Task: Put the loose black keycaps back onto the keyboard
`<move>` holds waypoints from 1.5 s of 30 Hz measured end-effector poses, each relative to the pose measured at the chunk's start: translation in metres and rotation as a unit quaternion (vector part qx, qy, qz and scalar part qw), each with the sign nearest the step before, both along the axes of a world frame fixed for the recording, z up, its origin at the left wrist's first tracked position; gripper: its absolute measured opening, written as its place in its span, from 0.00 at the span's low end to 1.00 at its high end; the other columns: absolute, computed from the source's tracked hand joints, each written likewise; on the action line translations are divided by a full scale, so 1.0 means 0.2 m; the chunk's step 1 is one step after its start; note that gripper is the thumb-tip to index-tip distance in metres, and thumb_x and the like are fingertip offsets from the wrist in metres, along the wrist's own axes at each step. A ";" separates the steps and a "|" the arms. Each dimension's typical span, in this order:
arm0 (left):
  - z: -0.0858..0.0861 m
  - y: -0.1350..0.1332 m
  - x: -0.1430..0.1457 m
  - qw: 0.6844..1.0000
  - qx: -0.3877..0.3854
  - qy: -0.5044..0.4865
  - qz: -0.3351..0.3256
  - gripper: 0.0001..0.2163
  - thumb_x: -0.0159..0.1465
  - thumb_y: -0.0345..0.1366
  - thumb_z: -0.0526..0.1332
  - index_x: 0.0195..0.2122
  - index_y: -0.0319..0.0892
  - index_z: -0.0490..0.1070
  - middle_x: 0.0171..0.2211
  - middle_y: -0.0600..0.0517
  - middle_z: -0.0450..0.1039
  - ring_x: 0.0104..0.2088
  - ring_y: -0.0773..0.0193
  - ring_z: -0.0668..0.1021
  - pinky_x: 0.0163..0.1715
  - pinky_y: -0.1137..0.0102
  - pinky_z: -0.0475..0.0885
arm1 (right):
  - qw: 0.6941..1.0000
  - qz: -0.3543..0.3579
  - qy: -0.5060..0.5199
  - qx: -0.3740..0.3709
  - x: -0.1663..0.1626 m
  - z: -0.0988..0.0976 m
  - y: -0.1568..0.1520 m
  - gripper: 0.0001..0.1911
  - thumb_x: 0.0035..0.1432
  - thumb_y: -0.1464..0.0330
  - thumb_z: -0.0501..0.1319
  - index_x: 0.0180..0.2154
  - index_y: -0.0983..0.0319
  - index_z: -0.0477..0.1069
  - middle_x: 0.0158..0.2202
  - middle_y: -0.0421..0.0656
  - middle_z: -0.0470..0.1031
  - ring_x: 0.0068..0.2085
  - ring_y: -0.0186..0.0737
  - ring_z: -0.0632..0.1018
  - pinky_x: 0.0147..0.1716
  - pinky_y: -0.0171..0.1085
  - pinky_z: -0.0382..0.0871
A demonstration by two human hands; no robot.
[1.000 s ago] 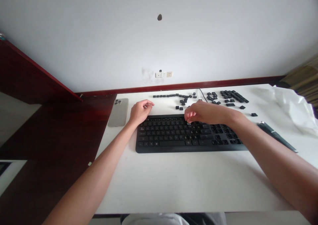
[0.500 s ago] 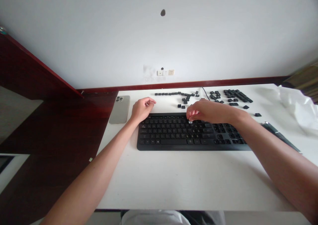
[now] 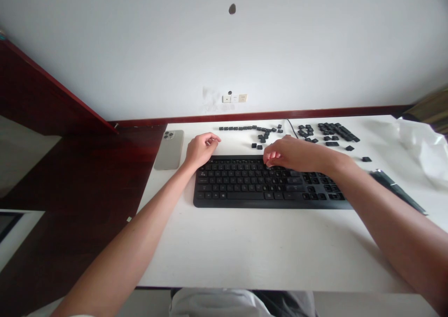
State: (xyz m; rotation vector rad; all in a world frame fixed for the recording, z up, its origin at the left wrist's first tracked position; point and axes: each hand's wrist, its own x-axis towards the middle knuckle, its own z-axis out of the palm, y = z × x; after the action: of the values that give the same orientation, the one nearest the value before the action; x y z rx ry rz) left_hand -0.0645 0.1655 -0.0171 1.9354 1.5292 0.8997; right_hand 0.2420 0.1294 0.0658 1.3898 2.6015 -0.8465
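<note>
1. Keyboard (image 3: 245, 184): black, flat and rectangular, with a plain strip running along its near edge. Its left part is carrying dark keys, including the long space bar (image 3: 245, 196); its right part is showing many open sockets. It is lying on the white table (image 3: 262, 247), its right end partly disappearing behind the right forearm.
2. Left hand (image 3: 200, 149): hovering or resting at the keyboard's far left corner (contact cannot be told), fingers loosely curling rightward, thumb standing slightly apart. It is staying relaxed and half-open, showing nothing in its grasp.
3. Right hand (image 3: 280, 153): reaching in from the right over the keyboard, wrist bending, fingers curling down to the far rows. The fingertips are meeting closely; whether they are pinching a key cannot be told.
4. Orientation: the keyboard's long axis is running left to right, roughly parallel to the table's near edge, its space bar side facing the person.
5. Surroundings: loose keys (image 3: 339, 131) are lying scattered beyond the keyboard, some forming a line; a phone (image 3: 169, 150) is lying at left, camera side up.
</note>
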 end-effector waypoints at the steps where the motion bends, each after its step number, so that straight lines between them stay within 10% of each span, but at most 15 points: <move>1: 0.00 0.00 0.00 1.000 -0.001 0.001 0.000 0.09 0.65 0.37 0.60 0.38 0.46 0.82 0.30 0.53 0.80 0.30 0.61 0.78 0.32 0.68 0.66 | 1.000 -0.003 -0.001 0.003 0.00 0.00 0.00 0.11 0.62 0.65 0.60 0.37 0.55 0.82 0.39 0.44 0.84 0.41 0.48 0.82 0.41 0.42 0.72; 32: -0.03 0.02 0.00 1.000 0.003 -0.015 -0.012 0.10 0.65 0.37 0.60 0.39 0.45 0.82 0.30 0.52 0.79 0.30 0.62 0.77 0.33 0.69 0.68 | 0.989 -0.043 -0.130 0.053 -0.15 0.09 -0.07 0.12 0.57 0.76 0.58 0.26 0.60 0.76 0.27 0.45 0.76 0.30 0.42 0.74 0.32 0.40 0.61; 45: -0.02 0.01 0.00 1.000 0.004 -0.010 -0.007 0.10 0.65 0.38 0.60 0.39 0.45 0.82 0.31 0.52 0.80 0.31 0.60 0.78 0.32 0.68 0.67 | 0.982 -0.103 -0.031 -0.153 -0.07 0.03 0.07 0.03 0.56 0.69 0.68 0.30 0.60 0.78 0.31 0.44 0.82 0.36 0.45 0.82 0.37 0.39 0.74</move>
State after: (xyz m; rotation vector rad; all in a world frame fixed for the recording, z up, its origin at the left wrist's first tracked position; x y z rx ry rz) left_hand -0.0653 0.1679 -0.0219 1.9340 1.5023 0.9170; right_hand 0.2282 0.1431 0.0716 1.5787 2.1912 -1.1501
